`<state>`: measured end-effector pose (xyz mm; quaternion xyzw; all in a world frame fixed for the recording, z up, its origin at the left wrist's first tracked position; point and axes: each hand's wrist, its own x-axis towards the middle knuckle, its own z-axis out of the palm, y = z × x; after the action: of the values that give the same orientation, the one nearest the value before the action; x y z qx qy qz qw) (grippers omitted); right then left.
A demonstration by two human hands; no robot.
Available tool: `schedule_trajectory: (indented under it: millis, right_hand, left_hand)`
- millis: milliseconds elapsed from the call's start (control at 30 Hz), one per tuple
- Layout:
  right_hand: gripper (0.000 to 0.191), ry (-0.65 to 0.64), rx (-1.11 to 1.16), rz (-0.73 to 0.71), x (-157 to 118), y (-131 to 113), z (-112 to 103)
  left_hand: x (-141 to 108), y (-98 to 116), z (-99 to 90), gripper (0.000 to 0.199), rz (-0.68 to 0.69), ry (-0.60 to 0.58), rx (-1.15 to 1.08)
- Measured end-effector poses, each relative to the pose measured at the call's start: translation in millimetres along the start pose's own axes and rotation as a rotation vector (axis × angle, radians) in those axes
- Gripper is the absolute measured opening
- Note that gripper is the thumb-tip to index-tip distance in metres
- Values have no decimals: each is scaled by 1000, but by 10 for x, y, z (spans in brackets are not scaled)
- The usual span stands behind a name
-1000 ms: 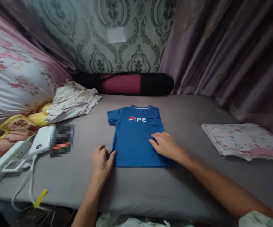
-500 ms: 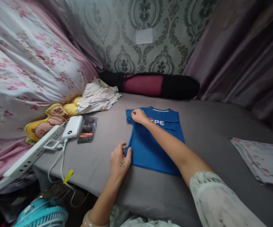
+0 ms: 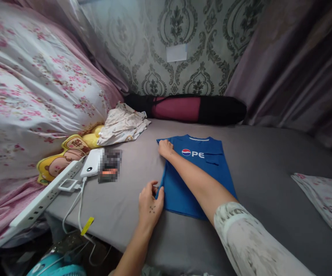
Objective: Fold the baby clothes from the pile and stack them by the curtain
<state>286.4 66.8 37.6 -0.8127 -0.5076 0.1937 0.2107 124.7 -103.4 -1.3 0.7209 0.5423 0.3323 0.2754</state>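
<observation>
A blue T-shirt (image 3: 180, 191) lies front up on the grey bed sheet, its neckline pointing away from me. White letters and a round red, white and blue logo show on its chest, and its right sleeve is folded inward over the front. My right hand (image 3: 166, 148) is closed on the left sleeve near the shoulder, its forearm crossing above the shirt and covering part of it. Lower down, my left hand (image 3: 151, 205) has thumb and fingers around the shirt's left side edge, near the hem; the fingertips are partly hidden.
Left of the shirt lie a white power bank (image 3: 93, 163), a blurred dark packet (image 3: 110, 165) and a power strip (image 3: 47, 191) with cables. A crumpled cloth (image 3: 122, 124) and a long black-and-maroon bag (image 3: 177, 109) lie farther back. Folded patterned fabric (image 3: 324, 199) is at right.
My right hand has shifted the left sleeve, which now hangs less loosely beside the fingers, and the chest logo shows more fully. My left hand stays at the side edge. The view has tilted slightly upward.
</observation>
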Motion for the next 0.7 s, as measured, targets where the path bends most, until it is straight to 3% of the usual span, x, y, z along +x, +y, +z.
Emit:
schedule_trajectory:
  millis: [133, 300, 400, 533, 633, 700]
  right_hand:
    - [10, 18, 191, 26, 106, 192, -128]
    - [21, 83, 497, 57, 145, 539, -400]
    - [18, 112, 646, 75, 96, 755, -593]
    - [12, 152, 751, 102, -13, 1013, -766]
    - [12, 206, 738, 136, -115, 1198, -798]
    - [14, 244, 691, 160, -184, 1319, -785]
  left_hand:
    - [0, 37, -25, 28, 19, -22, 113]
    - [-3, 113, -64, 29, -44, -98, 133]
    - [-50, 223, -49, 25, -24, -101, 76]
    - [-173, 426, 29, 17, 212, -57, 111]
    - [-263, 529, 111, 17, 421, -107, 218]
    - [-304, 546, 165, 18, 485, -165, 280]
